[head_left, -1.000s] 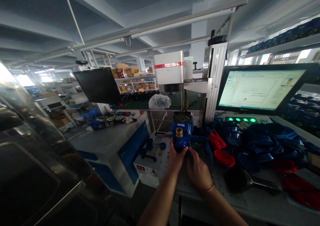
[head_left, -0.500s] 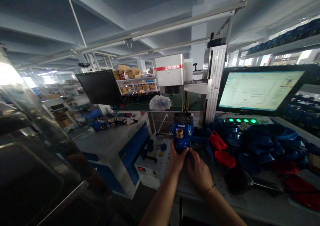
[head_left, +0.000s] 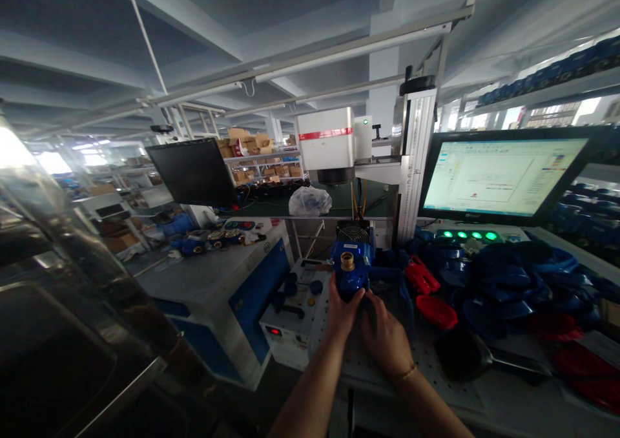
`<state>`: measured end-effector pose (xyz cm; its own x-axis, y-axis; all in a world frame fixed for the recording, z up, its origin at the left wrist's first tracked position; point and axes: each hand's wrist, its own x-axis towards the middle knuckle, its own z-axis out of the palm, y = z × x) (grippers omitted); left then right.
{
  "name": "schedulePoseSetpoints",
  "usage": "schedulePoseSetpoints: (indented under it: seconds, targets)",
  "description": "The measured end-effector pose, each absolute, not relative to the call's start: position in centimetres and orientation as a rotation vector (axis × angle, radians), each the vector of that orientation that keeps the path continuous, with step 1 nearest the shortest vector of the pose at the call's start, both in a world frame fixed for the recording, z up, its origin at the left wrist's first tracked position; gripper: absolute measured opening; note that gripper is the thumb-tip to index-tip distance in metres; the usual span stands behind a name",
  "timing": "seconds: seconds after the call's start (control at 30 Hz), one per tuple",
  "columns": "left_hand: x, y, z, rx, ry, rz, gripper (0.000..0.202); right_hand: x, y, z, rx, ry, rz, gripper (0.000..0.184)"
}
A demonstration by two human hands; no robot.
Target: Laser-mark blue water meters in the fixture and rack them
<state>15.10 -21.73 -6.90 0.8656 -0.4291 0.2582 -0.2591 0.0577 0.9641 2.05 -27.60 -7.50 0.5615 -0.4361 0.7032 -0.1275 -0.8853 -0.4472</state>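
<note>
Pump (head_left: 356,284): was glossy blue, with a short brass port (head_left: 347,261) upright on top and a pale label (head_left: 351,247) behind it.
Place: stood at the worktable (head_left: 465,396), below the white machine head (head_left: 325,147).
Left hand (head_left: 343,312): gripped its near left side.
Right hand (head_left: 385,334): fingers bent at its lower right; grip could not be told.

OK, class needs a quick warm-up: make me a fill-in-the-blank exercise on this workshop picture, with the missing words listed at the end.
1. The left hand grips a shiny device whose body is coloured ____.
2. A thin band circles the person's ____ wrist.
3. The stripe across the white box-shaped unit is ____.
4. The lit monitor stands on the ____ side of the picture.

Missing words: blue; right; red; right.
</note>
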Motion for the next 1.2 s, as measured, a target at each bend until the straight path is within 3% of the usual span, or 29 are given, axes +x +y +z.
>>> schedulePoseSetpoints:
  seconds: [0.73,1.2]
  targets:
    - [14.4,-21.1,-5.5,1.552,-0.535,-0.161,0.098,2.0,-27.5,-7.4,-2.473,0.428,-1.272,0.042]
    - [15.3,-21.7,-7.4,1.528,-0.573,-0.151,0.102,2.0,-27.7,-7.6,-2.488,0.402,-1.276,0.043]
